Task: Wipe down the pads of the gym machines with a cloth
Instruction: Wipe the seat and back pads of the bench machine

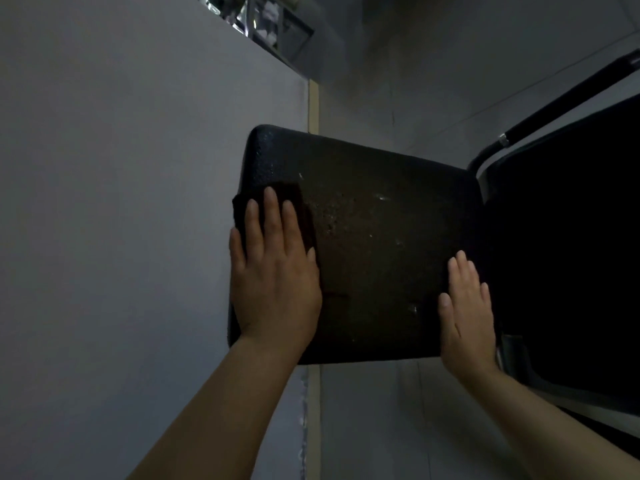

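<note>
A black square seat pad [374,237] of a gym machine fills the middle of the view, its surface speckled with pale spots. A dark cloth [298,202] lies on the pad's left part. My left hand [273,271] presses flat on the cloth with fingers spread, most of the cloth hidden under the palm. My right hand [467,310] rests flat on the pad's right edge, fingers together, holding nothing.
A second black pad [571,254] and a dark metal frame bar [568,98] stand to the right. Grey floor mat [121,202] lies on the left, pale tiled floor [398,81] beyond, with a beige strip [313,105] between them.
</note>
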Demonstrator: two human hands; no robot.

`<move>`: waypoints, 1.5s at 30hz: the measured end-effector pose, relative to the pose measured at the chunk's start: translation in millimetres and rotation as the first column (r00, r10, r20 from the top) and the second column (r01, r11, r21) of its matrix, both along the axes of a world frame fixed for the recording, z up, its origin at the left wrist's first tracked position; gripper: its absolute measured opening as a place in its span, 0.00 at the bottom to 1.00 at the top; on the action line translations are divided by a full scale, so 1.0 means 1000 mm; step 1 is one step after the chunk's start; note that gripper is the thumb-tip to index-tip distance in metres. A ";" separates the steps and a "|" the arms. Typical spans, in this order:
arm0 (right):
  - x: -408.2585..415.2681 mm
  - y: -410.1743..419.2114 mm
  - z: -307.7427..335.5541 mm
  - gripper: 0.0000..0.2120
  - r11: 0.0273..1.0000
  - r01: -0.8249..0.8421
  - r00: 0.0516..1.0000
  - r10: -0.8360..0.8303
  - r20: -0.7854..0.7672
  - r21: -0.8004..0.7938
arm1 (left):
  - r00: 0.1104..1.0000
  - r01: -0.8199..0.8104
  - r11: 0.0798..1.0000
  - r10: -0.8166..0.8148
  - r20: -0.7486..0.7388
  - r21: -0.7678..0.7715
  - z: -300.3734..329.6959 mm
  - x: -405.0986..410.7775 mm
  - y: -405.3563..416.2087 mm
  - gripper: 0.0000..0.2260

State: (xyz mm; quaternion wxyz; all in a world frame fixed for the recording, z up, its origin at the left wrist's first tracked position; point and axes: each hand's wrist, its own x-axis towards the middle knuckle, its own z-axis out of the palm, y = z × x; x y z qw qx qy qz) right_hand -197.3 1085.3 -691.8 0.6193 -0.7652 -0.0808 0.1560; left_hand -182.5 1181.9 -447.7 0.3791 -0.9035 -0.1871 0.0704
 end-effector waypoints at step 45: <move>0.002 -0.002 -0.009 0.28 0.995 -0.067 0.995 0.072 0.070 -0.070 | 0.961 0.099 0.993 -0.080 -0.265 0.059 -0.012 0.033 0.005 0.28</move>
